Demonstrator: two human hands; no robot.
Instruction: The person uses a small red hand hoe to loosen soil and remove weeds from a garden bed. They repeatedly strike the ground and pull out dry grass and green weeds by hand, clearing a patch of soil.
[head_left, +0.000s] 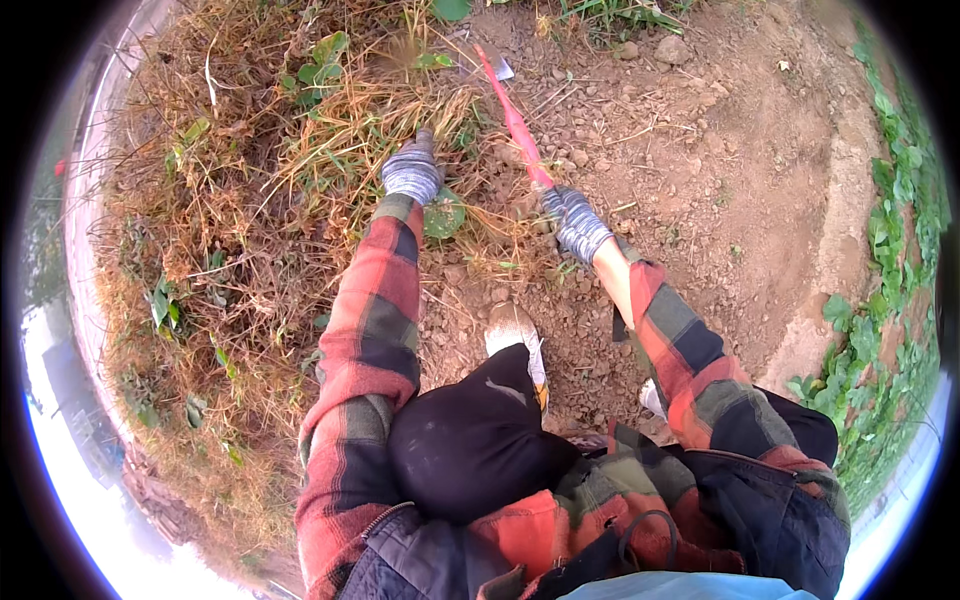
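Observation:
My left hand (412, 171), in a grey-white knitted glove, is closed on a clump of dry and green grass (367, 112). Its fingers are partly hidden among the stems. My right hand (576, 223), gloved alike, grips the lower end of a red handle (517, 124). The handle points away from me, up and to the left. At its far end a flat metal blade (501, 70), like that of a small hoe, lies against the soil beside the grass. A round green leaf (444, 216) lies just below my left hand.
Tangled dry weeds (217, 247) cover the left side. Crumbly bare soil (720, 172) with stones (672, 50) spreads to the right, bordered by a raised earth edge (847, 195) and green leafy plants (892, 247). My shoe (514, 330) stands between my arms.

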